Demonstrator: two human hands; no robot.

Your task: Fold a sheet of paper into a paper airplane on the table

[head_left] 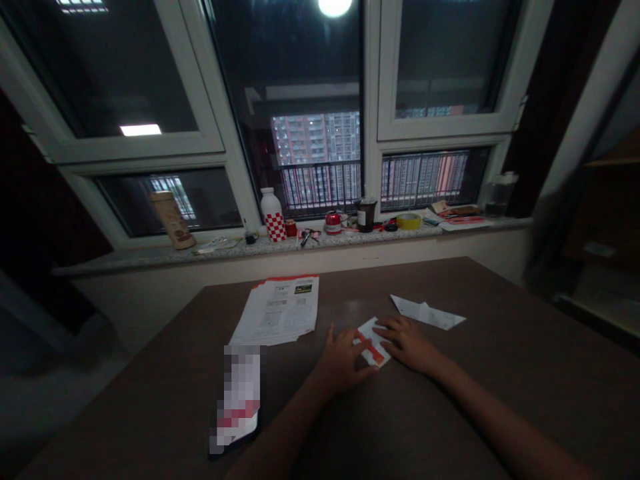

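Observation:
A small folded white paper with a red stripe (371, 341) lies on the dark brown table (450, 413) in front of me. My left hand (341, 360) rests on its left side, fingers curled and pressing it down. My right hand (407, 343) lies flat on its right side with fingers stretched toward the left hand. Both hands touch the paper and partly cover it.
A stack of printed sheets with red edges (280, 310) lies to the left. A folded white paper (427, 313) sits behind my right hand. A phone (237, 397) lies near left. The windowsill (300, 243) carries a checked bottle (273, 215), cups, yellow tape (409, 221).

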